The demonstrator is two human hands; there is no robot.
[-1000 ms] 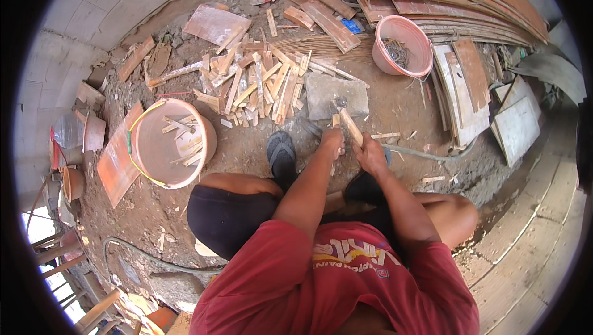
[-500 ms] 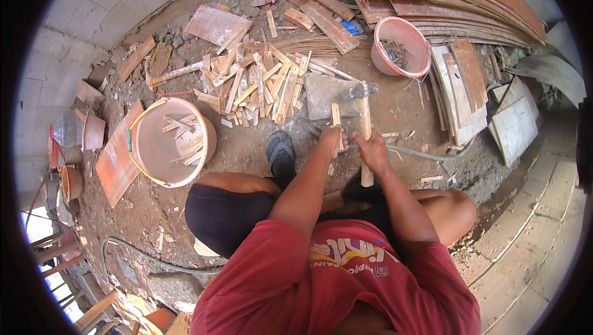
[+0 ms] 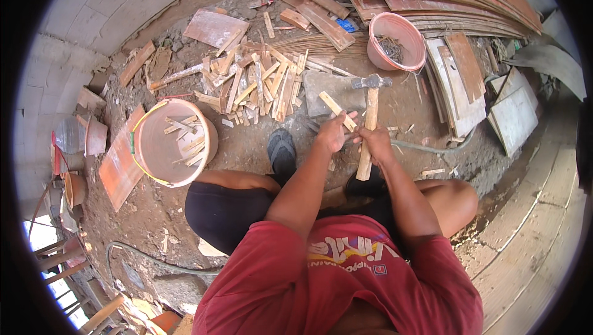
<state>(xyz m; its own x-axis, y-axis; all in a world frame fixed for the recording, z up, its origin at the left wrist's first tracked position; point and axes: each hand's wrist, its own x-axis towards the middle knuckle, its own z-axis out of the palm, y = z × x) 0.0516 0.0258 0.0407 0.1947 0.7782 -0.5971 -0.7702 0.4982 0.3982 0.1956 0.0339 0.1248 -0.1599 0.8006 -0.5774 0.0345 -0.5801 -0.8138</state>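
Observation:
My right hand [image 3: 375,142] is closed round the wooden handle of a hammer [image 3: 372,108]. Its metal head points away from me, level with the right edge of a flat grey stone slab [image 3: 318,85]. Just to the left, my left hand [image 3: 334,134] holds a short wooden strip [image 3: 332,104]. The strip slants, its far end over the slab. The fingertips of both hands are close together. Beyond my left foot lies a heap of wooden strips [image 3: 259,82].
A pale bucket [image 3: 210,143] with a few wood pieces stands left. A pink bucket [image 3: 378,51], containing what look like nails, stands far right, before stacked boards [image 3: 445,8]. More boards [image 3: 460,103] lean at right. A hose [image 3: 432,150] crosses the dirt floor.
The wooden strip in my left hand has tilted from nearly upright to slanting left, and that hand has turned with its fingers looser. The hammer has shifted slightly right and away.

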